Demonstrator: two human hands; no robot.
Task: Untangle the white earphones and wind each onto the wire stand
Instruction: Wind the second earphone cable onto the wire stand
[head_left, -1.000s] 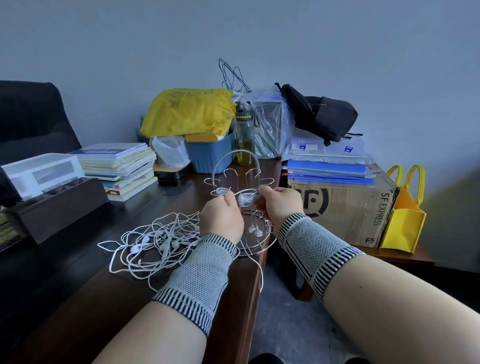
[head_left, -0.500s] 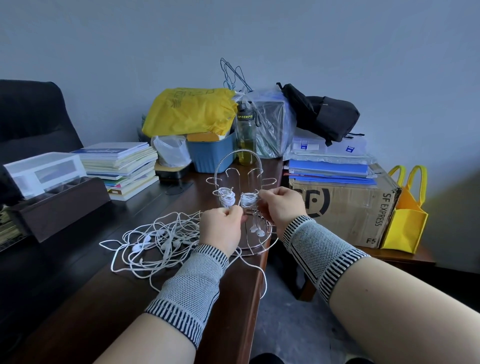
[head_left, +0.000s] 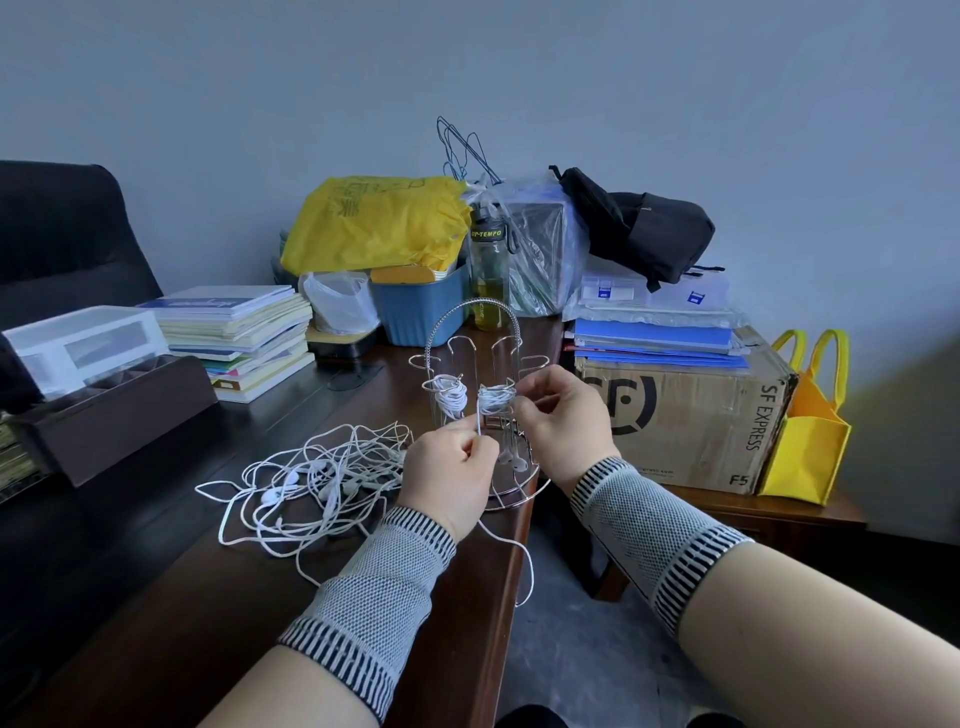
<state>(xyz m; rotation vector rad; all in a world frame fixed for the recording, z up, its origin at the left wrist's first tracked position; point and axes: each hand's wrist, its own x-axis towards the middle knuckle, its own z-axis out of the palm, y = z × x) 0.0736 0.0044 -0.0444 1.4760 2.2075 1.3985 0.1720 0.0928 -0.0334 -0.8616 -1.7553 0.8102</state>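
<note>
A chrome wire stand (head_left: 470, 332) with a looped handle stands at the right edge of the dark wooden desk (head_left: 182, 613). Two of its arms carry white earphone coils, one on the left (head_left: 451, 397) and one on the right (head_left: 493, 399). My left hand (head_left: 449, 475) pinches a white cord that runs up to the right coil; the cord's slack hangs over the desk edge. My right hand (head_left: 563, 421) holds the right coil at the stand. A tangled heap of white earphones (head_left: 311, 483) lies on the desk left of my left hand.
Stacked books (head_left: 244, 338), a white box on a dark organiser (head_left: 104, 395), a blue bin (head_left: 415, 306), a yellow bag (head_left: 374, 223) and a bottle (head_left: 488, 275) crowd the desk's back. A cardboard box (head_left: 680, 421) and a yellow tote (head_left: 805, 441) stand to the right.
My left hand has dropped from the stand's arms toward me, drawing the cord down from the right coil. My right hand stays at the right coil.
</note>
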